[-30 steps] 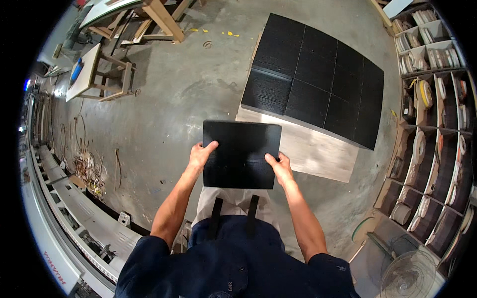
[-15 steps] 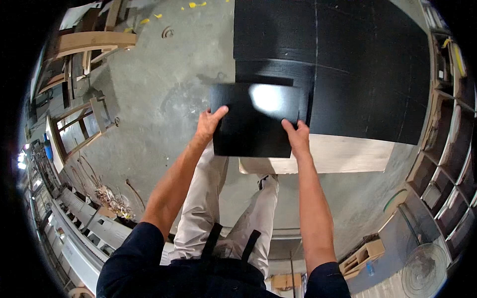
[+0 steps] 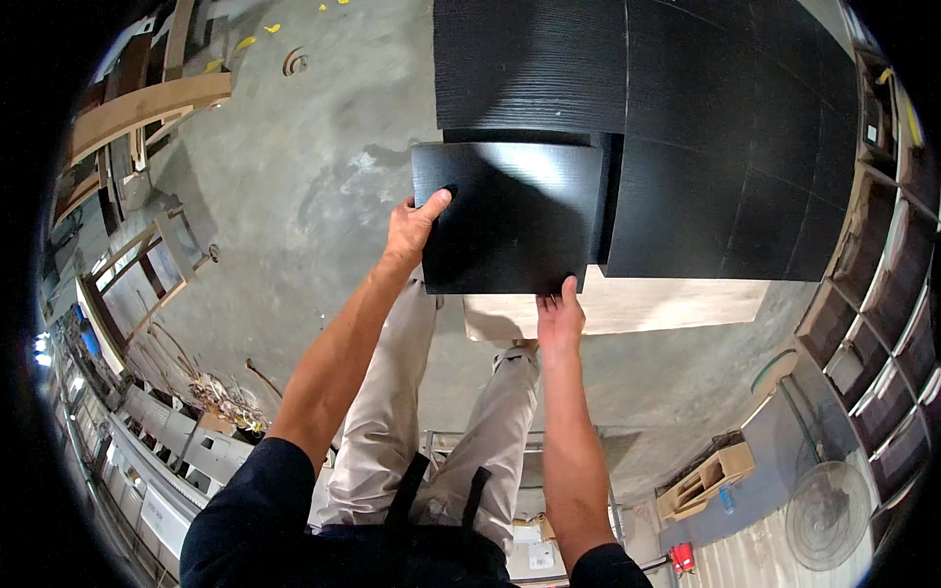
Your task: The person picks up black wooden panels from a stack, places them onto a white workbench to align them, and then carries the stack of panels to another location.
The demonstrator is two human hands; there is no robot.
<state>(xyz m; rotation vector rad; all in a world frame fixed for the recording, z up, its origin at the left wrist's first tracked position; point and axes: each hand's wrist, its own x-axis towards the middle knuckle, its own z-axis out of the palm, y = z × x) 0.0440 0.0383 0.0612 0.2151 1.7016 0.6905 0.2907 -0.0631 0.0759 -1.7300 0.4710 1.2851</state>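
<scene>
While the grey concrete floor point(image 3: 323, 118) extended across the room, a compartmented shelf point(image 3: 887, 260) stood along the right side. A stack of black boards point(image 3: 711, 211) lay over a pale board point(image 3: 647, 302). The square black panel point(image 3: 510, 230) was located at the stack's near left corner. The left hand point(image 3: 412, 229) pinched its left edge; the right hand point(image 3: 562, 318), shifted from the right edge gripped earlier, pinched its near edge.

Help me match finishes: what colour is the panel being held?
The held panel is black, shiny near its far edge; seen in the head view.
</scene>
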